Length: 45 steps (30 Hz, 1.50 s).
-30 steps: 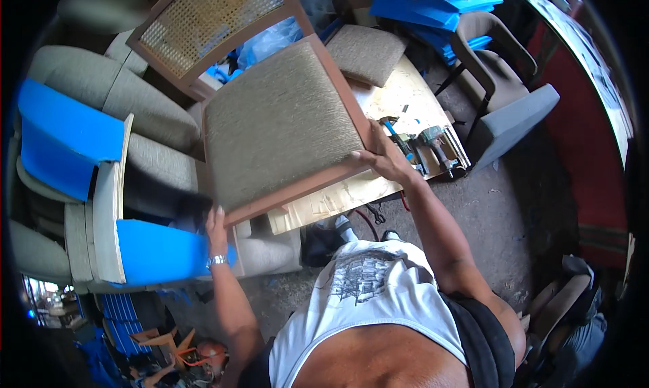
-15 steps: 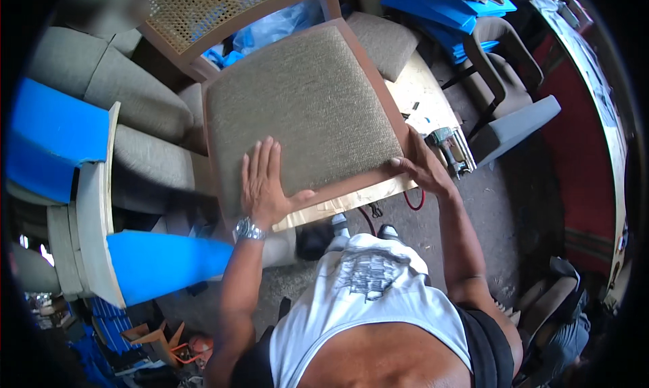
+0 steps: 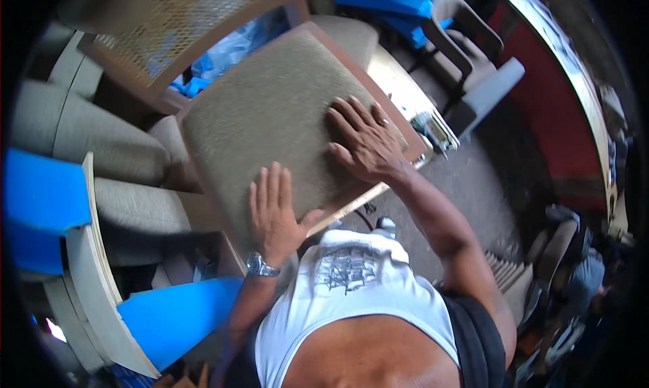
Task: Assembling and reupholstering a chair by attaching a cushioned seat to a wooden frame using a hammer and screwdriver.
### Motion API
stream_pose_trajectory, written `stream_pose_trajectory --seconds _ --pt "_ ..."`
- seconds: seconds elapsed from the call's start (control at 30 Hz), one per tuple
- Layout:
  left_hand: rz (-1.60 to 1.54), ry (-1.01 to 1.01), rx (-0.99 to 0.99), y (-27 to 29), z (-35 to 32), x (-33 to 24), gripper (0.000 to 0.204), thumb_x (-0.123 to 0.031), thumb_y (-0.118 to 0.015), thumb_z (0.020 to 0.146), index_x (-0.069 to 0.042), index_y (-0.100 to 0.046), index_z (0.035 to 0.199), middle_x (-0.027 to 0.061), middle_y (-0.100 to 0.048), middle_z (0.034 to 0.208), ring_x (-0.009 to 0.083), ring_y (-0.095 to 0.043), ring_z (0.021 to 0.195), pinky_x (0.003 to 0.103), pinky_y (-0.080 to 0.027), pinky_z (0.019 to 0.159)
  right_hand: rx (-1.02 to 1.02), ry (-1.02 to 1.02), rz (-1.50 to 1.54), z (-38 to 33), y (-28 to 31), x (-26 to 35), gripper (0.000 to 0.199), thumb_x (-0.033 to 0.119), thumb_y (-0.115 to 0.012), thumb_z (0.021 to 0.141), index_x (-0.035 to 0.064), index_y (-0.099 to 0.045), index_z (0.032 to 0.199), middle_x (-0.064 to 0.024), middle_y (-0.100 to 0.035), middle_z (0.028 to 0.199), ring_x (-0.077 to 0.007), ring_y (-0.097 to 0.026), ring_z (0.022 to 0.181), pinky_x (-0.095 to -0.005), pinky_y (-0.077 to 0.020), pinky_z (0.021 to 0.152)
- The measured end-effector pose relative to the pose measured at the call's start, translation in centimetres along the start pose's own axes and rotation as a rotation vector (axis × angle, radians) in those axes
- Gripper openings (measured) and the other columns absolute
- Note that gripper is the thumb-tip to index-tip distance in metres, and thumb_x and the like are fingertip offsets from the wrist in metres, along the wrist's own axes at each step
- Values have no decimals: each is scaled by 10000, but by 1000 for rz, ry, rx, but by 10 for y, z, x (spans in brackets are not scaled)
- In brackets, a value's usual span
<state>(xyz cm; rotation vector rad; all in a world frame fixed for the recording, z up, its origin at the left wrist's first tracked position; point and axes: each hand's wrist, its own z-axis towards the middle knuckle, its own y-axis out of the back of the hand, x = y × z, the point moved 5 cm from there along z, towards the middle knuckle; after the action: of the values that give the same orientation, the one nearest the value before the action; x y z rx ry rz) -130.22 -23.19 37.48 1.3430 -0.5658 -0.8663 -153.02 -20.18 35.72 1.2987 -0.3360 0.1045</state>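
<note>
A chair with a padded grey-brown fabric seat [image 3: 270,97] and a brown wooden frame lies before me, its woven cane backrest [image 3: 196,23] at the far left. My left hand [image 3: 276,215] rests flat near the seat's front left corner, fingers apart, a metal watch on that wrist. Toward the front right, my right hand [image 3: 365,138] is spread palm down on the fabric, a ring on one finger. Neither hand grips anything. Under the chair is a light wooden work surface [image 3: 392,80].
Right of the seat, a power tool [image 3: 431,129] lies on the work surface. Grey upholstered pieces [image 3: 111,134] and blue-covered parts [image 3: 179,320] crowd the left. Another chair [image 3: 473,56] stands far right, near a long red-sided bench [image 3: 534,97]. Clear plastic [image 3: 243,46] shows behind the seat.
My right hand has moved from the frame's front right corner onto the seat fabric. The left stays flat on the seat. The whole view has shifted and turned slightly.
</note>
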Motion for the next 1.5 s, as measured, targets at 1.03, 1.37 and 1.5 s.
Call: stream_pose_trajectory --seconds 1.03,1.37,1.5 --pt "-326 521 -682 -39 116 340 541 -440 -599 931 1 -583 1244 254 -622 1215 385 -592 1156 437 -486 960 -188 -76 34 24 -8 21 436 292 -466 1002 59 -549 1361 -183 -491 1436 -357 -456 1337 -437 -366 1106" --pt "-1576 614 -354 -102 -73 217 967 -408 -764 838 115 -251 1469 261 -373 1495 315 -374 1388 356 -311 1138 -207 -145 20 13 -10 3 460 310 -478 1003 40 -517 1375 -194 -485 1431 -370 -471 1315 -444 -367 1098" --pt "-1798 748 -343 -89 -98 170 836 -309 -725 881 85 -285 1473 208 -429 1464 253 -416 1353 346 -329 1121 -159 -195 54 10 0 -17 491 338 -502 1012 25 -504 1390 -193 -524 1401 -324 -488 1308 -401 -383 1078"
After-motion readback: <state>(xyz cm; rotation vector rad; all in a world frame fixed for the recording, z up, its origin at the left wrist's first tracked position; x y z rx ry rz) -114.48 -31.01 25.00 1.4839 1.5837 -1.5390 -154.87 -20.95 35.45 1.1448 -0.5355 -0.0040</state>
